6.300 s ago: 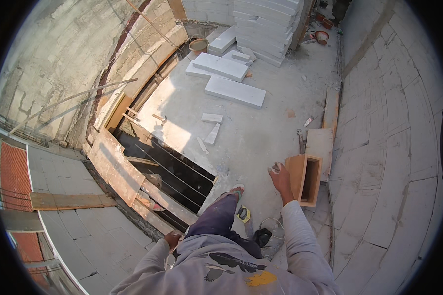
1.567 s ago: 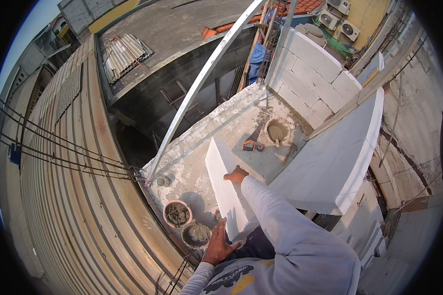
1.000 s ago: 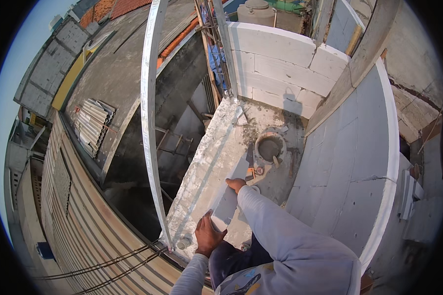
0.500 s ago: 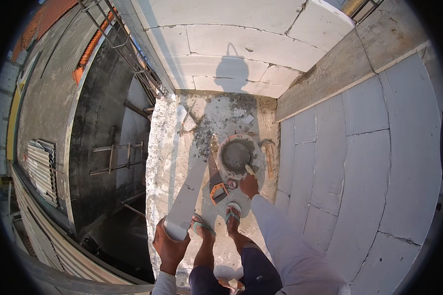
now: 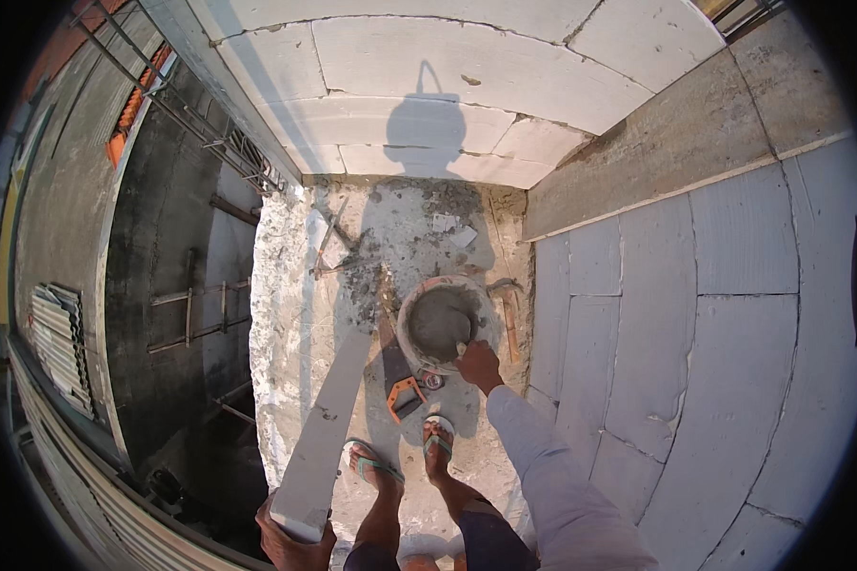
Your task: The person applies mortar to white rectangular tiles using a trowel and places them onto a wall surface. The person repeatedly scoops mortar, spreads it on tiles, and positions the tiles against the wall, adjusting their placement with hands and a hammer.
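Note:
My left hand [image 5: 278,544] is closed around the near end of a long, pale grey lightweight concrete block [image 5: 328,409], whose far end points toward the saw. My right hand [image 5: 479,366] grips a short light handle [image 5: 462,349], apparently a trowel's, at the near rim of a round bucket [image 5: 488,319]. The tool's blade is hidden in the wet grey mortar [image 5: 440,322]. Between block and bucket lies a handsaw [image 5: 407,396] with an orange grip, a small round tape measure [image 5: 432,381] beside it.
A hammer [image 5: 511,325] lies right of the bucket. Block walls rise ahead [image 5: 400,57] and at right [image 5: 638,343]. The ledge's rough left edge [image 5: 269,314] drops to a lower level. Block scraps [image 5: 463,236] and sticks [image 5: 329,236] lie farther off. My sandalled feet [image 5: 438,447] stand near the saw.
My left hand and the block's near end have come closer to me, lower in the picture. My right hand has shifted with the handle along the bucket's near rim. The whole view has also shifted.

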`<move>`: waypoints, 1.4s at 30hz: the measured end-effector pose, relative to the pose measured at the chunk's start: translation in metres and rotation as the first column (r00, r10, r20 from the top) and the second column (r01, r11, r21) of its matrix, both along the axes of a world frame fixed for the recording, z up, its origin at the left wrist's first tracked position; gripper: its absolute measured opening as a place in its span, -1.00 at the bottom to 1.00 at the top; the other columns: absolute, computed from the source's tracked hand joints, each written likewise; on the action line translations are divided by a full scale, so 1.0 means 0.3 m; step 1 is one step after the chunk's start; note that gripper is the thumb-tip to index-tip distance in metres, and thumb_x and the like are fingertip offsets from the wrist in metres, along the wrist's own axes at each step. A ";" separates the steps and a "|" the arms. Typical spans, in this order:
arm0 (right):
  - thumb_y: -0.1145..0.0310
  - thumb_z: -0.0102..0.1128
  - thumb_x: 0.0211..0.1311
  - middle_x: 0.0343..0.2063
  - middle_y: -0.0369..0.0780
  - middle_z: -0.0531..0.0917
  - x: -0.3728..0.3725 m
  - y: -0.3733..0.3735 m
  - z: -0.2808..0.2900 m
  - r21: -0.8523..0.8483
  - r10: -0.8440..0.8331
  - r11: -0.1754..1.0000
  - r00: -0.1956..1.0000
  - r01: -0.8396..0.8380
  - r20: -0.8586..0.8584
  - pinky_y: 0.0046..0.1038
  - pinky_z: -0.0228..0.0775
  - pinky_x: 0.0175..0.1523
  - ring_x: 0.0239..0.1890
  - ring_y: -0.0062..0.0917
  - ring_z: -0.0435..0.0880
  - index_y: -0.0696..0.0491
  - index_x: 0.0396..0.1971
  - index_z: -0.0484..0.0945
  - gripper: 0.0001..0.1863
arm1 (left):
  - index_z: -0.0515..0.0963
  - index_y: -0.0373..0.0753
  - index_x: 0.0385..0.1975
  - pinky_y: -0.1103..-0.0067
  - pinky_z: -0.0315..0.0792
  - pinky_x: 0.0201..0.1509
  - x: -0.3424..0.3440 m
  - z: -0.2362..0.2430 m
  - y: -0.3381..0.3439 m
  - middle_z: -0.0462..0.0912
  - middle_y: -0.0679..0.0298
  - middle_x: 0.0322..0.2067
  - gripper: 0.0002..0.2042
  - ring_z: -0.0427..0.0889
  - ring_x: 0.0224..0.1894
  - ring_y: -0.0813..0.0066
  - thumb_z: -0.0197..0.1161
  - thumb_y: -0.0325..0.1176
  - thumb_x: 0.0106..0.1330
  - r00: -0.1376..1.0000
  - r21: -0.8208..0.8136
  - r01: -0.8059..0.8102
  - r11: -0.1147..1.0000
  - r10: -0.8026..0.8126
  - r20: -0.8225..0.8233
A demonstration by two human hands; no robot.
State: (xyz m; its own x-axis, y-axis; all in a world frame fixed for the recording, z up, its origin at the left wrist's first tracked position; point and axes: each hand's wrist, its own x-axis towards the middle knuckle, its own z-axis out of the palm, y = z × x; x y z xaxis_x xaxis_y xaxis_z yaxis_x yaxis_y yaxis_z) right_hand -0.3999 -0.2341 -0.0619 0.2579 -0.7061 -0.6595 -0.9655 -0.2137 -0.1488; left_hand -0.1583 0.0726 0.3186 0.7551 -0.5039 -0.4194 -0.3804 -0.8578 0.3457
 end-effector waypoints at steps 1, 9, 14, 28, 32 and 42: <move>0.11 0.38 0.22 0.03 0.07 0.47 -0.009 0.021 0.050 -0.009 0.030 1.000 1.000 -0.030 -0.011 -0.12 0.62 0.07 0.06 -0.05 0.66 0.29 0.09 0.38 -0.35 | 0.39 -0.30 0.19 0.15 0.51 0.13 0.003 -0.046 0.042 0.57 -0.08 0.04 -0.26 0.63 0.06 -0.10 0.52 -0.27 -0.05 0.999 -0.037 0.023 0.999 -0.022 0.036; 0.31 0.16 0.45 -0.38 -0.24 0.57 -0.436 0.170 -0.143 0.272 -0.412 0.909 0.781 0.316 0.470 -0.42 0.47 -0.33 -0.40 -0.54 0.58 0.09 0.14 0.40 -0.65 | 0.29 -0.29 0.22 0.17 0.39 0.27 0.042 -0.096 0.203 0.39 0.00 0.10 -0.17 0.47 0.18 -0.04 0.56 -0.42 -0.15 0.987 -0.053 0.159 0.986 -0.158 0.016; 0.40 0.16 0.37 -0.33 -0.20 0.65 -0.288 0.296 0.079 0.622 -0.611 0.723 0.698 0.300 0.374 -0.43 0.54 -0.06 -0.21 -0.43 0.70 0.11 0.21 0.38 -0.56 | 0.24 -0.27 0.27 0.24 0.36 0.33 0.041 -0.088 0.278 0.33 0.01 0.13 -0.14 0.42 0.22 0.08 0.52 -0.45 -0.14 0.985 -0.012 -0.116 0.993 0.114 -0.127; 0.45 0.32 0.19 -0.09 -0.12 0.61 0.222 0.738 -0.379 -0.111 -0.030 0.985 0.765 0.131 0.643 -0.16 0.50 0.08 -0.03 -0.16 0.63 -0.02 0.29 0.45 -0.39 | 0.23 -0.30 0.25 0.23 0.42 0.26 0.184 -0.163 0.485 0.35 0.07 0.08 -0.15 0.43 0.16 0.18 0.52 -0.39 -0.14 0.980 -0.037 -0.145 0.989 0.139 -0.139; 0.46 0.38 0.16 0.03 -0.02 0.58 -0.080 0.837 -0.233 -0.013 0.116 0.992 0.891 -0.123 0.439 -0.10 0.50 0.08 0.01 -0.02 0.63 0.07 0.27 0.48 -0.39 | 0.25 -0.31 0.25 0.24 0.42 0.26 0.174 -0.153 0.532 0.36 0.07 0.09 -0.16 0.44 0.16 0.18 0.53 -0.40 -0.13 0.975 -0.021 -0.176 0.984 0.171 -0.141; -0.17 0.11 0.45 0.23 0.00 0.57 0.245 0.110 0.002 0.728 -0.311 0.686 0.913 0.024 0.263 -0.33 0.52 0.07 0.00 -0.33 0.68 0.10 0.29 0.51 -0.31 | 0.25 -0.31 0.27 0.27 0.43 0.25 0.163 -0.182 0.584 0.35 0.07 0.10 -0.16 0.44 0.18 0.18 0.54 -0.44 -0.09 0.990 -0.007 0.128 0.992 -0.128 -0.059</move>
